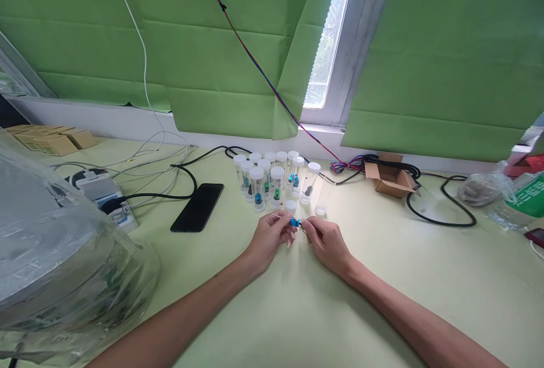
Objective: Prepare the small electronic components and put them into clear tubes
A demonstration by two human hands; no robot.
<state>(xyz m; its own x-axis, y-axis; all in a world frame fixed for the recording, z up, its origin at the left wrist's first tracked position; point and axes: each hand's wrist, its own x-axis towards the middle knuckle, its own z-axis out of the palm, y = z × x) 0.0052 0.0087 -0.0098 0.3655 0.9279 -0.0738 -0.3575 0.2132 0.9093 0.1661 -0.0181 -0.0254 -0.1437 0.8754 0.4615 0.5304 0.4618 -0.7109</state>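
Between my two hands is a small blue part [294,222] with a thin pale rod sticking out to the left. My left hand [268,237] pinches this part between thumb and fingers. From the other side, my right hand [328,239] is closed on a small dark piece [302,225] at the blue part's right end; its exact kind is too small to tell. Just beyond the fingers lie a white cap [290,206] and another white cap [320,210]. Behind them stand several clear tubes [258,189] with white lids, holding small blue, green or grey parts.
A black phone [197,207] lies to the left, near a power strip [114,206] and cables. Plastic sheeting covers a bulky object [63,266] at the near left. An open cardboard box [391,178], black cable [442,221] and a bottle [516,203] are on the right.
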